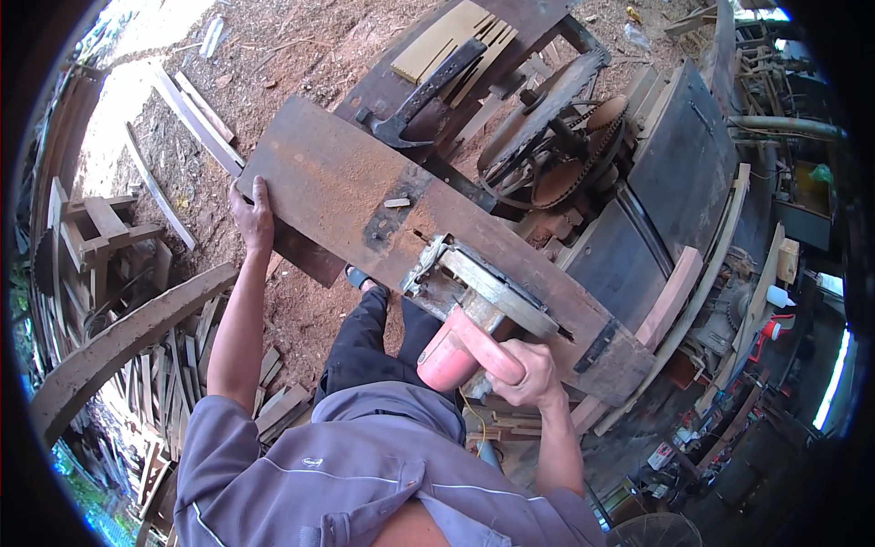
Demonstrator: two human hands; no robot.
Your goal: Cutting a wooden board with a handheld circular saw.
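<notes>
My right hand is closed around the rear handle of a red circular saw. The saw's metal base and pale blade guard rest on a wide brown board strewn with sawdust, so the blade's lower part is hidden. At the board's left end, my left hand grips the edge, thumb on top; its other fingers are partly hidden. A small wood offcut lies on the board near a dark patch, in front of the saw. Just beyond the board's far edge lies a dark claw hammer.
Beyond the board stands a machine with a large toothed blade and a belt-driven pulley. A slotted pale wood piece lies behind the hammer. Scrap wood and a curved beam fill the left. Sawdust covers the ground.
</notes>
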